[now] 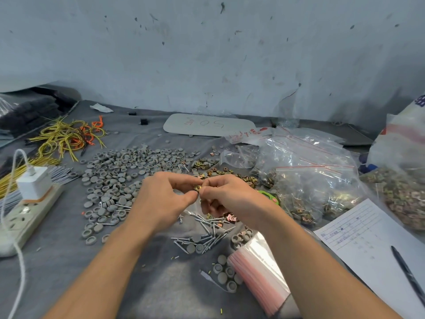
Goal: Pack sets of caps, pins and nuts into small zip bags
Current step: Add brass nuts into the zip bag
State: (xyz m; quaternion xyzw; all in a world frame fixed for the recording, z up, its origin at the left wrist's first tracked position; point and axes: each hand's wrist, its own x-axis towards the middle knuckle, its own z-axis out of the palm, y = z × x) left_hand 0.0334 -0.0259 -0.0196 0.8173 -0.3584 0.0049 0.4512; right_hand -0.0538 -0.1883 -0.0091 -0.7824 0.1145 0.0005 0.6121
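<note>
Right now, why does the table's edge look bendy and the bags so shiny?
Head view: the wide lens bows the table's back edge; head view again: light glares off the clear bags; the nut pinched by left hand and right hand looks slightly blurred.

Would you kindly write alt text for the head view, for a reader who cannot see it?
A person's left hand and right hand meet over a grey table, both pinching a brass-coloured nut. Grey caps lie spread to the left, pins below the hands, and a stack of zip bags at lower right.
</note>
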